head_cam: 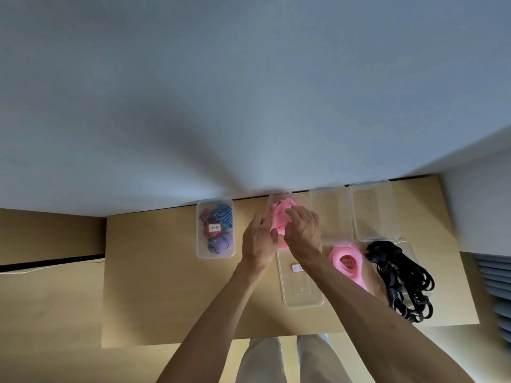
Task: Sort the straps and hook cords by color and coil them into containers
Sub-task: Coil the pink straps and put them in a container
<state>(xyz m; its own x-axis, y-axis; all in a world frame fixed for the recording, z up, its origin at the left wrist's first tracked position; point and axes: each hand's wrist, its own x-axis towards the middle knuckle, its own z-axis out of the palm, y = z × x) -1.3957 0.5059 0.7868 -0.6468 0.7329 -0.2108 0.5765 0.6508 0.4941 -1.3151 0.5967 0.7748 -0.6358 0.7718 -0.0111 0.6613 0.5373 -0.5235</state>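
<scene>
Pale wood surface (154,286) against a grey wall: at frame centre, the left hand (258,241) and right hand (302,230) both curl their fingers round pink straps (280,217) inside a clear container (300,199). Right of them lie another pink coil (356,268) and black cords (401,275).

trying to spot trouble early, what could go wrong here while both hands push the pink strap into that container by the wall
The pink strap bulges above its container, so it may spring out once the left hand and right hand let go. The black cords spill past their container toward the table edge and could slide off.
</scene>
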